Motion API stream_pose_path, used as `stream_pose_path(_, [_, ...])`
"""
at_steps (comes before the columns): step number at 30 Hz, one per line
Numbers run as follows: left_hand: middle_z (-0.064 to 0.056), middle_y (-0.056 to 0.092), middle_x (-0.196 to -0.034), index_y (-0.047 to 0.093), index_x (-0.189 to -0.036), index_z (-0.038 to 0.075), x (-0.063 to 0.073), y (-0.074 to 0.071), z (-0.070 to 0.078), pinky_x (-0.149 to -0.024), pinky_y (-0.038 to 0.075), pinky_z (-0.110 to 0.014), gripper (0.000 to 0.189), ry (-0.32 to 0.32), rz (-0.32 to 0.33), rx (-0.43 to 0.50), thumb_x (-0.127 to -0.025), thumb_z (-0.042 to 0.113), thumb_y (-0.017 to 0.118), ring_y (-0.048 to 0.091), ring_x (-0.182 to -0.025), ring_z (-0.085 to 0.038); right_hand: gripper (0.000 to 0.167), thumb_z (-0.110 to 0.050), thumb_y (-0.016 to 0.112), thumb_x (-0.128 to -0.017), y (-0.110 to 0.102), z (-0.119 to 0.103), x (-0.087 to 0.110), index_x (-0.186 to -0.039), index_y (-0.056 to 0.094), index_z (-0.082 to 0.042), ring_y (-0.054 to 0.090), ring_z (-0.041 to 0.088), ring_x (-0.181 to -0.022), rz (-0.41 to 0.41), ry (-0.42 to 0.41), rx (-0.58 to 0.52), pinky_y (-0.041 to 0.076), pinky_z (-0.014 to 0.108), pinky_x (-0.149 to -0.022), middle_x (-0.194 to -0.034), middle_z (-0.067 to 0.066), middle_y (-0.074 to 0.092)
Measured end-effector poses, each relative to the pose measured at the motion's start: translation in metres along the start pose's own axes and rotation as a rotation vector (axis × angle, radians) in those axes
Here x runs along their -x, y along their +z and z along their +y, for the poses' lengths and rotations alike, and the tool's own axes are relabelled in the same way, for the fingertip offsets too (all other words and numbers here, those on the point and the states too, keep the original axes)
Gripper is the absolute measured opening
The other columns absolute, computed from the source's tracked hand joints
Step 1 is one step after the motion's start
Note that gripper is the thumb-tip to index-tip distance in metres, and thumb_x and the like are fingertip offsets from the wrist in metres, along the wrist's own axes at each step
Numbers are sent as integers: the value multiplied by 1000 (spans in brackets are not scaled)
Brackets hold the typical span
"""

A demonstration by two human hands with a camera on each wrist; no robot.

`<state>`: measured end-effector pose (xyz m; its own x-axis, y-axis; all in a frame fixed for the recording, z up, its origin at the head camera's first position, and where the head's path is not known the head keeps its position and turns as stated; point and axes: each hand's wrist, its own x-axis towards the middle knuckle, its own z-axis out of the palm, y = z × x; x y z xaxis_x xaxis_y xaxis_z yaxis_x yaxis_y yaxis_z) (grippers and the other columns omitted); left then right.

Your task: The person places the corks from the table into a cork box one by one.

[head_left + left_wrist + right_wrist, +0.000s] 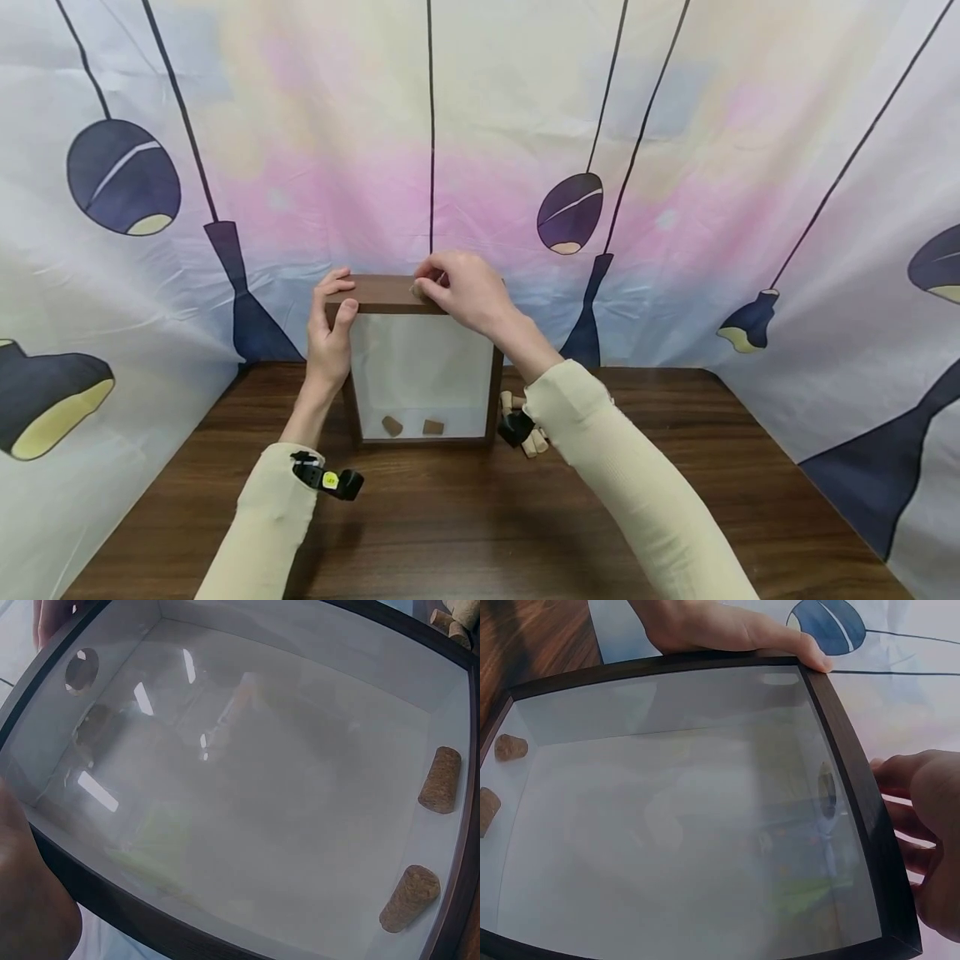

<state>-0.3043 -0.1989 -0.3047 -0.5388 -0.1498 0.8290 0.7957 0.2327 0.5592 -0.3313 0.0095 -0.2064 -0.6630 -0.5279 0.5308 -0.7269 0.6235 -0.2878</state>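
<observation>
A brown-framed shadow box (pixel 497 392) with a clear front stands upright on the table. Two tapered corks (pixel 440 780) lie at its bottom inside. My left hand (pixel 330 333) grips the upper left corner, thumb on the front edge and fingers over the top. At the middle of the top edge, my right hand (pixel 468 292) pinches a small tan cork (pixel 416 290) between thumb and index finger, mostly hidden by the fingertips. It is right at the round hole (pixel 82 672) that shows from inside in the left wrist view.
Several loose corks (pixel 534 443) lie on the dark wood table (pixel 435 517) to the right of the box, partly behind the right wrist's camera (pixel 516 428). A cloth backdrop (pixel 337 167) with printed lamps hangs close behind and at both sides.
</observation>
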Motion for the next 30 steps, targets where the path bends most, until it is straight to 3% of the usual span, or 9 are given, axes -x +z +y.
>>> stream_pose_path(9, [-22, 38, -150, 45, -126, -13, -1, 1, -1, -115, 25, -42, 40, 7, 4, 7, -103, 20, 47, 27, -147, -34, 15, -26, 63, -98, -4, 6, 7, -105, 73, -17, 65, 10, -88, 39, -26, 23, 50, 27, -83, -98, -3, 71])
stream_pose_path(19, [-30, 35, -150, 44, -126, -14, -2, -2, 0, -113, 26, -36, 44, -1, -2, 17, -103, 23, 48, 25, -148, -33, 12, -23, 64, -97, -17, 19, 27, -99, 74, -15, 65, 15, -90, 96, -36, -39, 52, 30, -84, -98, 0, 70])
stream_pose_path(30, [-30, 35, -149, 45, -125, -14, 0, 0, 0, -116, 19, -55, 42, 9, 4, 17, -103, 21, 48, 25, -148, -36, 15, -22, 65, -97, -31, 50, 55, -103, 73, -11, 62, 21, -94, 223, -25, -90, 51, 41, -83, -100, 4, 68])
